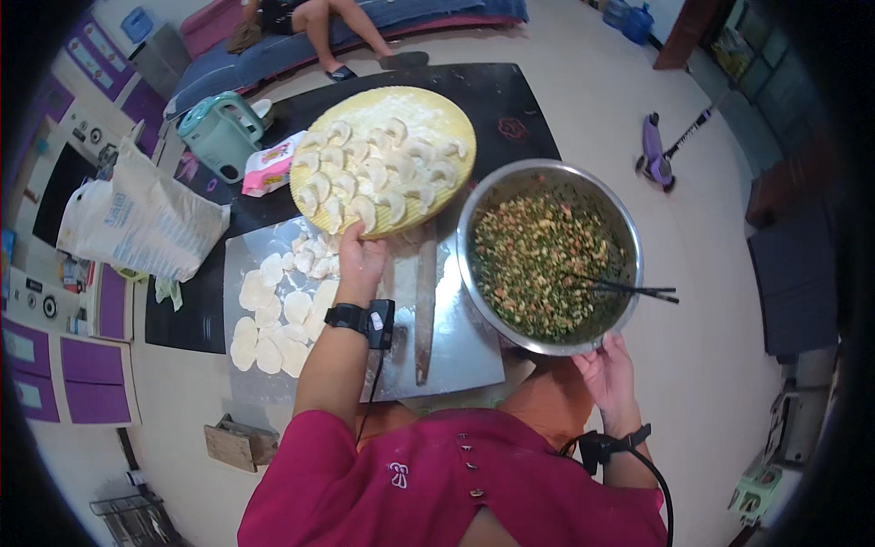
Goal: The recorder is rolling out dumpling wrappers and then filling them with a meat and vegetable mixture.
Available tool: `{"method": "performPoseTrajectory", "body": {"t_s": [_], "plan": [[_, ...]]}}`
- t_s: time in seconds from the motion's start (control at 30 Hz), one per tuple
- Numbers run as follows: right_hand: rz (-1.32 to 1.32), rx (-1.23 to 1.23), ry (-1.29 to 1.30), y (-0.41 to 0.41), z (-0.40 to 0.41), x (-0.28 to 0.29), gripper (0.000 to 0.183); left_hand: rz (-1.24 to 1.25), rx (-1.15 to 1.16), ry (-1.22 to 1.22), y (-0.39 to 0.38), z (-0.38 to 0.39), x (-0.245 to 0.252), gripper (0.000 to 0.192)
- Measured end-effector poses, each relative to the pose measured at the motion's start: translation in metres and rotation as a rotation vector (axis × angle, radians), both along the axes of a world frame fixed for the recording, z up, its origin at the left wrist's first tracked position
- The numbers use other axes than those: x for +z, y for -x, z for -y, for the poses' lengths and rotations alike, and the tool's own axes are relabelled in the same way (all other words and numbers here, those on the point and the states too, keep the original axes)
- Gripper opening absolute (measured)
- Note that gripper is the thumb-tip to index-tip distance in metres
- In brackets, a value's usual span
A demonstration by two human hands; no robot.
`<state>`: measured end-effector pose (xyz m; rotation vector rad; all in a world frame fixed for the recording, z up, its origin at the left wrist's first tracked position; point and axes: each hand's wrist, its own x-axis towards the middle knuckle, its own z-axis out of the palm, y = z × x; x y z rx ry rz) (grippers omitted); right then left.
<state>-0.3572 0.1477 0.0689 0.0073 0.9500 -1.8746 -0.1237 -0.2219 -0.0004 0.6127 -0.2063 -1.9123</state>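
My left hand (362, 263) grips the near edge of a round yellow tray (448, 109), dusted with flour and holding several crescent dumplings (372, 174). My right hand (607, 372) holds the near rim of a steel bowl (632, 232) of chopped green and orange filling (547, 267), with black chopsticks (642, 292) resting in it. Beneath and left of the tray, flattened dough wrappers (256, 290) and small floured dough pieces (314, 256) lie on a metal sheet (465, 362). A wooden rolling pin (424, 308) lies on the sheet between my hands.
On the black table (184, 308) stand a white flour sack (157, 212), a pink and white packet (272, 167) and a teal electric kettle (215, 137). A person (318, 27) sits on a sofa beyond. A wooden stool (236, 444) and a purple scooter (656, 154) are on the floor.
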Motion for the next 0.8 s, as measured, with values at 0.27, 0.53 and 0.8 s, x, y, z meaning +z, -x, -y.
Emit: {"method": "performPoseTrajectory", "body": {"t_s": [0.27, 0.53, 0.8], "plan": [[-0.331, -0.139, -0.298, 0.038, -0.004, 0.002, 0.057, 0.274, -0.199, -0.181, -0.022, -0.062, 0.047, 0.034], [-0.999, -0.261, -0.408, 0.103, 0.025, 0.020, 0.025, 1.885, -0.463, 1.431, -0.061, -0.190, 0.031, 0.046], [-1.122, 0.431, -0.164, 0.093, 0.066, 0.057, 0.032, 2.233, -0.302, 1.268, -0.050, -0.206, -0.019, 0.046]]}}
